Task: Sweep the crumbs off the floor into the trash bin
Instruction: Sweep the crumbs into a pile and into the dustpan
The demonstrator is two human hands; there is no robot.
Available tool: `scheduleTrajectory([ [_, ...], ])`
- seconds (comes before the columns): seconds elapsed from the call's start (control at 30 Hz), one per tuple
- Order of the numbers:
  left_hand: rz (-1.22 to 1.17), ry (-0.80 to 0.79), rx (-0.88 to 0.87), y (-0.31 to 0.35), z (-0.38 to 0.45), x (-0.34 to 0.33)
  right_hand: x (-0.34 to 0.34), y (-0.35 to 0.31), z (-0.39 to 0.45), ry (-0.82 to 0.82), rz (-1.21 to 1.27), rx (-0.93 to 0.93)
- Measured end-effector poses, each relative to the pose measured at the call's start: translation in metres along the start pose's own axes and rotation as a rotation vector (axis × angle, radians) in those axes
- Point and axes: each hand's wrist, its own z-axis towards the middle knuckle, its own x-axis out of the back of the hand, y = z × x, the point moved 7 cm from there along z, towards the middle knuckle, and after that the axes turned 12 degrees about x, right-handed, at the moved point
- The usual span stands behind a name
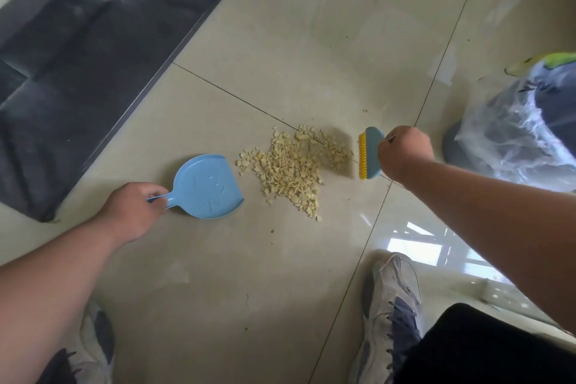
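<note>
Hands grip one dustpan (207,185), one brush (369,153).

Glossy beige tiled floor (280,274) carries a crumb pile (293,171), blue dustpan (208,185), dark pedestal base (78,72), and bag-lined trash bin (523,140).

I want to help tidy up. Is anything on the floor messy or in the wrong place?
Yes. A heap of pale crumbs is spilled on the tiled floor, between the blue dustpan in the left hand and the yellow-bristled brush in the right hand. A few specks lie apart.
</note>
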Motion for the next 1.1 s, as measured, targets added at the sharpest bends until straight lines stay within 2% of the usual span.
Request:
scheduleTrajectory([
  [0.2, -0.029, -0.011, 0.016, 0.002, 0.015, -0.003, 0.001, 0.015, 0.023, -0.044, -0.072, -0.067],
  [0.57, -0.089, -0.040, 0.026, 0.005, 0.014, -0.005, -0.028, -0.031, 0.033, -0.088, -0.025, 0.103],
  [0.87, -0.087, -0.037, 0.024, 0.002, 0.006, -0.001, -0.049, -0.057, 0.022, -0.107, -0.028, 0.166],
  [1.1, -0.069, -0.014, 0.031, -0.002, 0.012, 0.003, -0.042, -0.066, 0.038, -0.035, -0.083, 0.231],
])
